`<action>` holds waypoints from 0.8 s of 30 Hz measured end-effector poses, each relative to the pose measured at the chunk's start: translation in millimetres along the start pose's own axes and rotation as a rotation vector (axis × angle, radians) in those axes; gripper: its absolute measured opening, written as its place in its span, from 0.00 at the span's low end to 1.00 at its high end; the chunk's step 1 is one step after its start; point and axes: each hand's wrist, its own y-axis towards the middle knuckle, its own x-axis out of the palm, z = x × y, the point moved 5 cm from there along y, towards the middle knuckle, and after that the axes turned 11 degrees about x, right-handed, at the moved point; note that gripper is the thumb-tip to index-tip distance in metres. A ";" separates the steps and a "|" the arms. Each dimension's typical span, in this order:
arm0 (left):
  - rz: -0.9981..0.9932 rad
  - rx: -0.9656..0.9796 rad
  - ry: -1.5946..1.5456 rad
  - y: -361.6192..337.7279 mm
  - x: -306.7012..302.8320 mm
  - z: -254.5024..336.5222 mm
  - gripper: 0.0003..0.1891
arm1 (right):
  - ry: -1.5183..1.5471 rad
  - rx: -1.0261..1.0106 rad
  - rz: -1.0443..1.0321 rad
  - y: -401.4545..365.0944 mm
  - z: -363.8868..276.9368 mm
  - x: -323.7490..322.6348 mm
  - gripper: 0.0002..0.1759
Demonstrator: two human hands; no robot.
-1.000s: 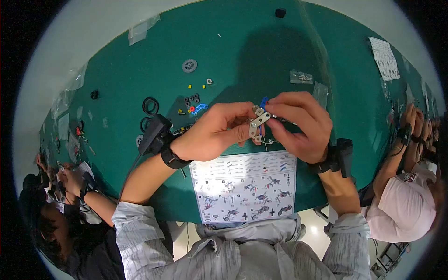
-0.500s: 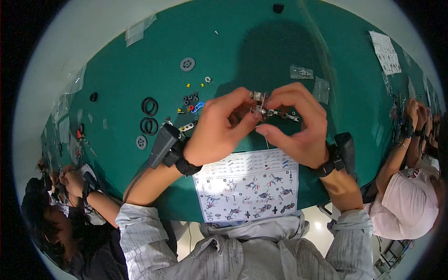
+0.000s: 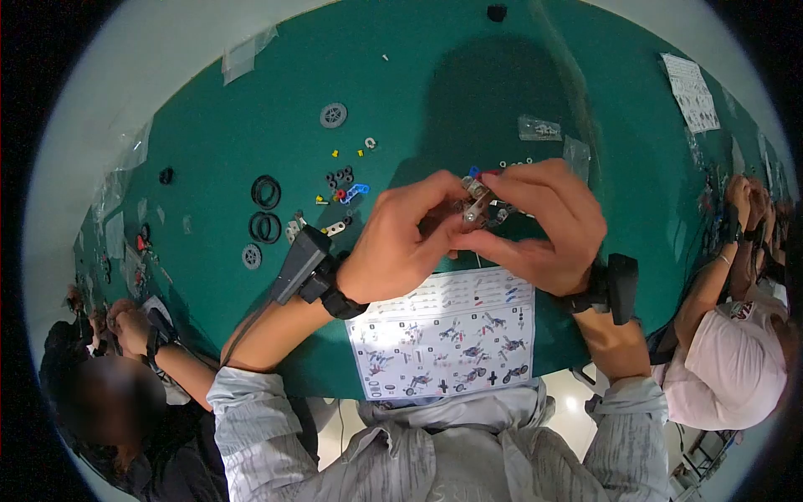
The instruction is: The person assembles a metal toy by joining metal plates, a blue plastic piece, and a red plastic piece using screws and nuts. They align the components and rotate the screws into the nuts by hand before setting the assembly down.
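Assembly point(image 3: 475, 198), small, metal and plastic in look: held up over the green table point(image 3: 636, 167), just beyond the far edge of the printed sheet point(image 3: 439, 343), between left hand point(image 3: 400, 238) and right hand point(image 3: 569, 243).

Left hand: fingers bent over, thumb beneath, closed in a pinch on the assembly's left side. Right hand: curved in a loose arch, forefinger and thumb well apart, forefinger tip at the assembly's upper right, thumb tip close by the left thumb; firm grip or mere light contact, impossible to tell.

Handling, as judged: wrists best relaxed, left pinch best reserved for steadying, right fingertips for the fine work. Height best low over the table, for easy recovery of anything dropped. Parts best lined up before any pressure, with pressure straight rather than sideways, against slipping or bending.

Appearance, largest piece first: pale plate point(image 3: 478, 207), narrow, tilted, bright at the near end, with the body around it mostly hidden by fingers. Grey and white parts point(image 3: 499, 217), visible through the right hand's arch: joined to the assembly or lying on the table, impossible to tell. Blue tip point(image 3: 474, 171), at the far end, partly covered. Red bit point(image 3: 491, 174), beside the right forefinger tip.
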 end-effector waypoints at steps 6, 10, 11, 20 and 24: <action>0.067 0.024 -0.151 -0.1 4.1 -5.6 0.14 | 0.046 0.015 0.028 0.2 0.7 1.3 0.29; 0.070 0.131 -0.096 2.0 -3.9 -2.0 0.18 | 0.052 -0.022 0.035 1.7 2.3 0.5 0.30; 0.039 0.132 -0.160 2.1 -4.1 -1.4 0.19 | 0.034 -0.060 0.023 3.3 3.5 -2.7 0.30; 0.011 0.022 -0.443 -0.1 -5.8 -1.2 0.15 | -0.031 -0.132 -0.099 4.3 -1.2 -6.1 0.30; 0.000 0.034 -0.588 1.6 -9.1 -4.4 0.14 | -0.155 -0.149 -0.016 9.3 -10.1 -17.2 0.26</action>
